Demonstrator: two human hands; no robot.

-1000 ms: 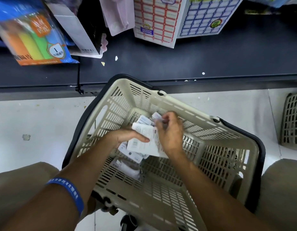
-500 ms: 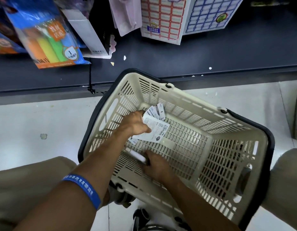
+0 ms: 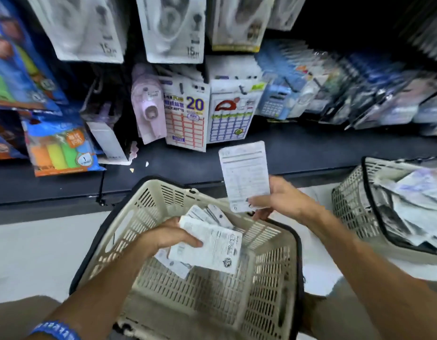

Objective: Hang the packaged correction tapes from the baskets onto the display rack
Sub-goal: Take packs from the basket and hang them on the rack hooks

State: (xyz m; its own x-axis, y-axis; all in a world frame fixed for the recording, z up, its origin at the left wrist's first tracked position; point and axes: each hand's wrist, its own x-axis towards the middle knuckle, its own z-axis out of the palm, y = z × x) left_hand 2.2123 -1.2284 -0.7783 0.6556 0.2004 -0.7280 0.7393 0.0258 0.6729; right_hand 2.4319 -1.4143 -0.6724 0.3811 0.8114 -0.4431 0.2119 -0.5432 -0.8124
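Right hand (image 3: 283, 202) now raised, grip around one packet (image 3: 245, 175); left hand (image 3: 163, 238) gripping stack (image 3: 210, 249).

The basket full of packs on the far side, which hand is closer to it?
Right. The right hand, raised with one pack, is beside the full basket. The left hand holds a stack over the near basket.

Beige slatted plastic basket (image 3: 266, 261); matt printed card packet (image 3: 245, 173)

One head-worn wide-angle view looks forward and down from close above the beige basket (image 3: 207, 285) – the display rack (image 3: 178, 69) fills the top, bending and blurring toward the frame's edges
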